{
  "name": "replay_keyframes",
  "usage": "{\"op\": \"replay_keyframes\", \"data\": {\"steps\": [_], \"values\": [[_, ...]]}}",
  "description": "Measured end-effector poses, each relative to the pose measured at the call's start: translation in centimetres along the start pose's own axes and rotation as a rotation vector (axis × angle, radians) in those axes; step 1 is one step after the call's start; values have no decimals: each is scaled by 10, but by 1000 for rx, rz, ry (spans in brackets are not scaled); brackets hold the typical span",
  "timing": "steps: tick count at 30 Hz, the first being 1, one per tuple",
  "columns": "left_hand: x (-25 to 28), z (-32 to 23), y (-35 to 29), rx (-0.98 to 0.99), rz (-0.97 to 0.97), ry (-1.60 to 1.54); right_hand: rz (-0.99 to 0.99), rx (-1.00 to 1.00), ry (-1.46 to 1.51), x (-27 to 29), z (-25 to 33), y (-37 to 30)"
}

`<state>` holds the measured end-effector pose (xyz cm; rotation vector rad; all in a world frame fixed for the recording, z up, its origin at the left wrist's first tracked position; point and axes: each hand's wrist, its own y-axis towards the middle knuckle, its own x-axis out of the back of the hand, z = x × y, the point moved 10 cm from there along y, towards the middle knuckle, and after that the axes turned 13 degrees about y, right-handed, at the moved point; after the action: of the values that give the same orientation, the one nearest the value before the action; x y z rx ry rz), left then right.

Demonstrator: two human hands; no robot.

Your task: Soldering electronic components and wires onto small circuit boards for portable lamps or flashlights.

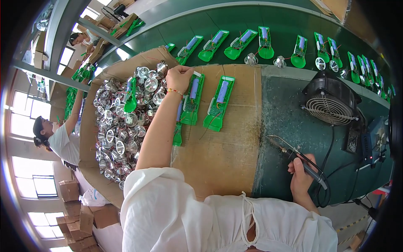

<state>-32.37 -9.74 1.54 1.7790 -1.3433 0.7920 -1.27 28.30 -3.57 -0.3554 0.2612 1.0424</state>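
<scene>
My left hand [179,79] is closed, its bunched fingertips at the white top end of a green plastic housing [191,112]; what they pinch is hidden. That housing holds a blue cylindrical battery and a small circuit board. Beside it on the cardboard lies a similar green housing [214,122], with thin wires sticking out. Another one is partly covered by my left forearm. In my right hand [301,174] is a soldering iron [311,171], gripped by its dark handle, its tip pointing up and left over the green bench, apart from the housings.
A cardboard box [90,138] full of silver lamp reflectors stands at left, one green housing on top. More housings [265,49] line the far bench, some with reflectors. A black fan [331,101] and a blue soldering station [369,145] are at right. Co-workers [63,138] sit at left.
</scene>
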Motion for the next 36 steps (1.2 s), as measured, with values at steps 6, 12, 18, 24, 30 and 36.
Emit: {"op": "replay_keyframes", "data": {"steps": [6,12,18,24,30,36], "values": [[-10,6,4,79,209,58,-19,-17,19,1,-1,1],[-12,2,0,82,187,110,-16,-19,6,1,-1,0],[-21,7,-1,104,209,38,-8,9,51,3,-4,0],[-3,-42,-12,-50,110,360,-13,-10,25,3,-1,0],[66,-38,-30,-180,-291,69,41,-12,59,-7,-3,0],[86,-48,-142,-239,-20,496,18,-3,23,-3,1,-1]]}}
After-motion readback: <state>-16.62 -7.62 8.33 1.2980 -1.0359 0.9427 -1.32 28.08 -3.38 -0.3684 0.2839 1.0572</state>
